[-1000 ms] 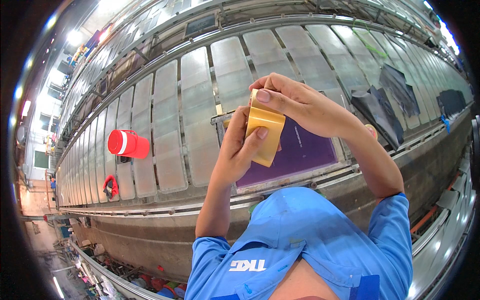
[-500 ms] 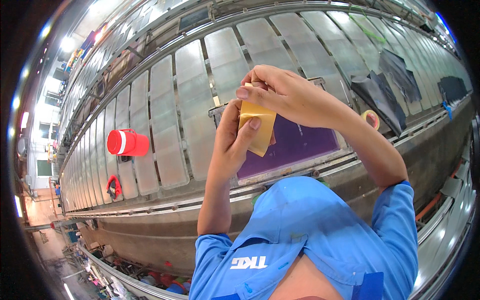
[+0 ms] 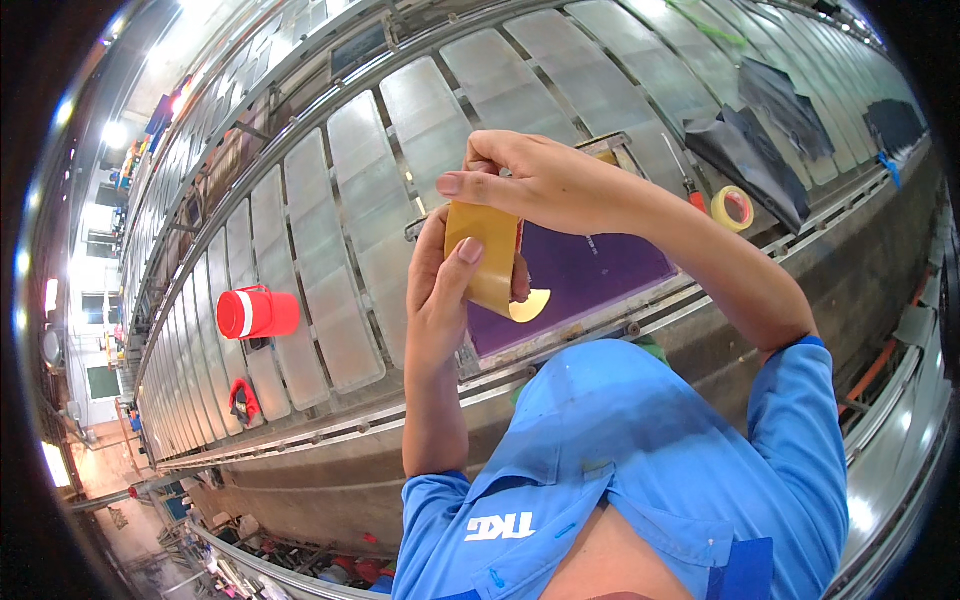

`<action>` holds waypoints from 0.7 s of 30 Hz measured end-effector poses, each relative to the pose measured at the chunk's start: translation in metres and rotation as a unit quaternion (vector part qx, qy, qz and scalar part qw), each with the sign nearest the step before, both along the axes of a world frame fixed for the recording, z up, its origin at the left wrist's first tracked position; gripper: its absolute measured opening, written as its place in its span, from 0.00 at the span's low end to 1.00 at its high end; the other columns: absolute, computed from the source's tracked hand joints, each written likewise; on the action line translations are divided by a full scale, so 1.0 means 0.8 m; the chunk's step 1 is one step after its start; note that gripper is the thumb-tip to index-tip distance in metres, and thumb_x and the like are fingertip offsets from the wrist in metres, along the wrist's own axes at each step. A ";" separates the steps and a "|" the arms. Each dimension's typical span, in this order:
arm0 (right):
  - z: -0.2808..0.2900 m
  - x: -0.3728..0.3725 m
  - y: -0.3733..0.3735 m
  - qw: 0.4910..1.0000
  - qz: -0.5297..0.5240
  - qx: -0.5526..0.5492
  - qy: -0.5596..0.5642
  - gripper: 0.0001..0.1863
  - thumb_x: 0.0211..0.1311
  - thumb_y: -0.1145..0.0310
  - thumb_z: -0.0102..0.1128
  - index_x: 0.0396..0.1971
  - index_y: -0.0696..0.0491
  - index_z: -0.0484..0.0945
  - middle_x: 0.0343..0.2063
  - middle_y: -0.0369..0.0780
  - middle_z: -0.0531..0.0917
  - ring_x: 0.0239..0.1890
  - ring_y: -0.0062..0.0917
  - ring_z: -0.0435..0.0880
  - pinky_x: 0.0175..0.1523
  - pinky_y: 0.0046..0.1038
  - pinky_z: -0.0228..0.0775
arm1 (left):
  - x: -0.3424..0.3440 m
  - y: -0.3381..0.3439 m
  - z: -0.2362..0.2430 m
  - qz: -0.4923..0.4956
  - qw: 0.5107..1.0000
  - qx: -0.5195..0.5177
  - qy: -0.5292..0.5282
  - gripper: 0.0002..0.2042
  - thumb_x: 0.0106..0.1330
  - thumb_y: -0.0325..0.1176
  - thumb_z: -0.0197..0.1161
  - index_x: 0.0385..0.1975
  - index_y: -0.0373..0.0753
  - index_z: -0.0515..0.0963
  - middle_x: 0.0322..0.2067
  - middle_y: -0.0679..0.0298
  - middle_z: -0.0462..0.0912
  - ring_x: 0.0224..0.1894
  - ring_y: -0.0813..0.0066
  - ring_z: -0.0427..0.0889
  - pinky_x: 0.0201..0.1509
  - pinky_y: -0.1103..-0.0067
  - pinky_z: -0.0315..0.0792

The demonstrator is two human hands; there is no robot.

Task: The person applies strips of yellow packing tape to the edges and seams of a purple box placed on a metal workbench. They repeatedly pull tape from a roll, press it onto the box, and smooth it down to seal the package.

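A wide strip of yellow tape (image 3: pixel 484 225) is held up between my hands, its lower end curling outward. My left hand (image 3: pixel 437 285) grips its left side, thumb flat on the front and fingers behind. At the upper edge, my right hand (image 3: pixel 520 180) has its thumb and bent fingers closed on the strip; some fingertips are hidden. A small red edge shows behind the tape's right side. Beneath the hands lies a purple screen-printing frame (image 3: pixel 600 275) with pale borders, partly covered by my arms.
Long pale panels (image 3: pixel 330 270) line the table. A red jug (image 3: pixel 268 312) and a red-and-black item (image 3: pixel 243 402) are on the left. To the right lie a tape roll (image 3: pixel 733 208), a red-handled screwdriver (image 3: pixel 694 194) and black sheets (image 3: pixel 745 160). A metal rail (image 3: pixel 330 429) edges the table.
Both hands have moved slightly left with the yellow tape. The tape has turned and now shows a longer face, with its lower end curled. My view has shifted a little.
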State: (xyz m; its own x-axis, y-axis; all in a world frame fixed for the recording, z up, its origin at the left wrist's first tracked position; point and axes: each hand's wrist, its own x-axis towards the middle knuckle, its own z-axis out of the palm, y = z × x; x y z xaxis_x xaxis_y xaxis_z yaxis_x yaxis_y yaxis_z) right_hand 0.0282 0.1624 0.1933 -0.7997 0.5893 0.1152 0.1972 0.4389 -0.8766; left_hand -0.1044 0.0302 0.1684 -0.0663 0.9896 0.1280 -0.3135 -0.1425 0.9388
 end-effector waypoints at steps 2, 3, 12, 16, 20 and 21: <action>0.002 0.000 -0.001 1.000 0.002 -0.012 -0.013 0.32 0.68 0.36 0.52 0.27 0.55 0.68 0.24 0.37 0.70 0.29 0.22 0.70 0.33 0.25 0.63 | -0.001 -0.001 -0.001 -0.004 1.000 -0.002 -0.006 0.18 0.73 0.37 0.53 0.54 0.29 0.65 0.38 0.53 0.78 0.27 0.69 0.82 0.29 0.76 0.76; 0.003 0.000 -0.001 1.000 0.004 -0.019 -0.019 0.32 0.68 0.36 0.52 0.27 0.54 0.68 0.24 0.36 0.70 0.29 0.21 0.70 0.33 0.25 0.63 | -0.002 -0.001 -0.001 -0.006 1.000 -0.005 -0.011 0.18 0.73 0.37 0.53 0.54 0.29 0.65 0.39 0.53 0.78 0.27 0.69 0.82 0.30 0.76 0.76; -0.007 -0.011 -0.002 0.989 0.006 -0.125 0.081 0.26 0.66 0.44 0.61 0.31 0.54 0.67 0.25 0.33 0.70 0.29 0.16 0.70 0.32 0.22 0.63 | -0.007 -0.006 0.011 0.068 0.994 -0.024 0.082 0.25 0.68 0.40 0.53 0.58 0.27 0.68 0.49 0.53 0.78 0.50 0.68 0.79 0.57 0.74 0.70; -0.004 -0.020 -0.002 0.972 -0.001 -0.199 0.128 0.24 0.64 0.49 0.67 0.36 0.54 0.67 0.28 0.34 0.72 0.32 0.14 0.74 0.34 0.20 0.69 | -0.029 -0.005 0.015 0.016 0.995 0.020 0.101 0.29 0.67 0.44 0.54 0.60 0.25 0.66 0.52 0.52 0.77 0.55 0.66 0.77 0.61 0.72 0.68; 0.004 -0.027 -0.004 0.941 0.001 -0.298 0.159 0.24 0.62 0.52 0.69 0.43 0.54 0.69 0.34 0.37 0.77 0.38 0.17 0.79 0.41 0.20 0.74 | -0.047 -0.005 0.007 0.039 0.986 0.039 0.159 0.38 0.69 0.57 0.51 0.63 0.24 0.63 0.57 0.50 0.75 0.61 0.64 0.73 0.65 0.70 0.64; 0.004 -0.029 -0.004 0.933 0.002 -0.321 0.163 0.24 0.62 0.53 0.69 0.45 0.55 0.69 0.37 0.39 0.79 0.40 0.18 0.81 0.43 0.20 0.75 | -0.045 -0.007 0.005 0.042 0.983 0.059 0.167 0.41 0.69 0.62 0.49 0.64 0.24 0.62 0.59 0.50 0.74 0.63 0.63 0.72 0.66 0.70 0.63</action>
